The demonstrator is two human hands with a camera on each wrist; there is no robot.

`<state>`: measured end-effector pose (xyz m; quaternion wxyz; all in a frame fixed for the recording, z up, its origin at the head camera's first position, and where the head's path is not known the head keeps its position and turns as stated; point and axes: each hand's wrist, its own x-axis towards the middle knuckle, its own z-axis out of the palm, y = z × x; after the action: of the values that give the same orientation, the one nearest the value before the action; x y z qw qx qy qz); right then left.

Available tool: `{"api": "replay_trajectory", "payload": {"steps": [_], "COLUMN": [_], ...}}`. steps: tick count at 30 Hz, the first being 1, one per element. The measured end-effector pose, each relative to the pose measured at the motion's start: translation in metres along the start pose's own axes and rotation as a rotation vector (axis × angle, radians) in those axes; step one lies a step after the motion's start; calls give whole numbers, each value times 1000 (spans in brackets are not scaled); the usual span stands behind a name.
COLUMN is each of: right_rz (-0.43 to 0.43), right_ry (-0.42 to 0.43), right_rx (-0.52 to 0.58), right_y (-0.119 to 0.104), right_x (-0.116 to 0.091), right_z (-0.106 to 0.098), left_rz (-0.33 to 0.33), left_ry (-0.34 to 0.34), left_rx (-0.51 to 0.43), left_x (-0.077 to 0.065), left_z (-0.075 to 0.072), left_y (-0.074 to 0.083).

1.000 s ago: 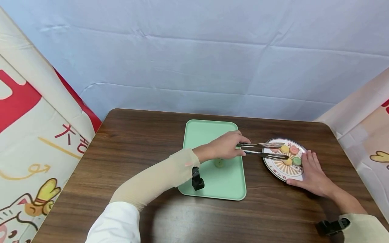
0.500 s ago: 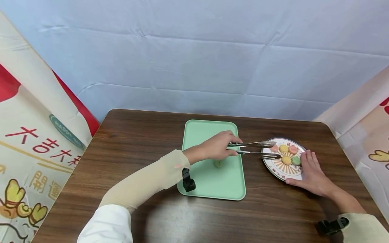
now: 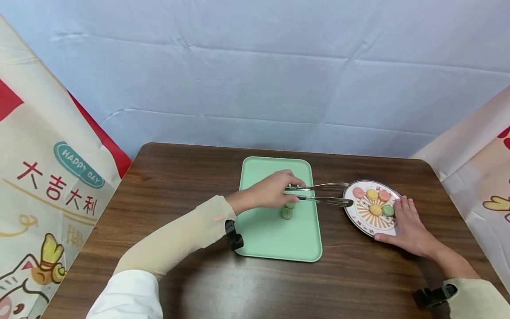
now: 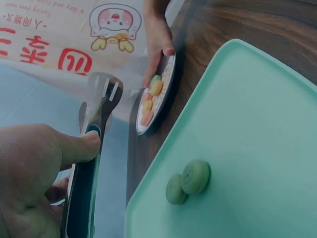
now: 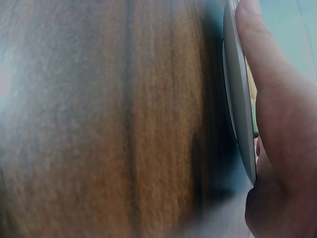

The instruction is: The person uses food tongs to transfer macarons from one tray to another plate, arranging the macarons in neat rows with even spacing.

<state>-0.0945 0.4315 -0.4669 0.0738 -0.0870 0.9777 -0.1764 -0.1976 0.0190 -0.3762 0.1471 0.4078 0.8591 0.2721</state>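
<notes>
My left hand point(image 3: 275, 190) grips a pair of metal tongs point(image 3: 338, 202) above the green tray point(image 3: 279, 241). The tongs stand spread, with nothing between their slotted tips, which point right toward the round plate point(image 3: 360, 218). Two green macarons lie side by side on the tray; the left wrist view shows the nearer macaron point(image 4: 195, 176) overlapping the other macaron point(image 4: 175, 190). On the patterned plate sit several macarons: pink, yellow and a green macaron point(image 3: 388, 210). My right hand point(image 3: 412, 232) rests at the plate's right rim, fingers straight and thumb point(image 5: 262, 44) spread along the edge.
Tray and plate stand on a dark wooden table point(image 3: 191, 177), a strip of wood between them. A pale blue cloth point(image 3: 255, 79) hangs behind the table, and printed cloths point(image 3: 59, 186) hang at both sides.
My left hand has drawn the tongs leftward, so their tips have left the plate's macarons and reached its left edge. More of the green macarons on the tray shows. My right hand stays put.
</notes>
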Motion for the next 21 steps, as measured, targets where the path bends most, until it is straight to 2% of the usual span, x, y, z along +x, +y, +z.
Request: {"api": "replay_trajectory", "payload": {"steps": [14,21], "right_rz": [3,1], "right_ry": [-10,-12], "right_rx": [-2,-10], "right_y": [-3,-2], "right_x": [0,-1], "right_z": [-3,-3], "left_rz": [20,20], "left_ry": [28,12], "left_rx": [3,6], "left_x": [-20,-29], "left_z": [-12,-14], "left_y": [-11,-15]}}
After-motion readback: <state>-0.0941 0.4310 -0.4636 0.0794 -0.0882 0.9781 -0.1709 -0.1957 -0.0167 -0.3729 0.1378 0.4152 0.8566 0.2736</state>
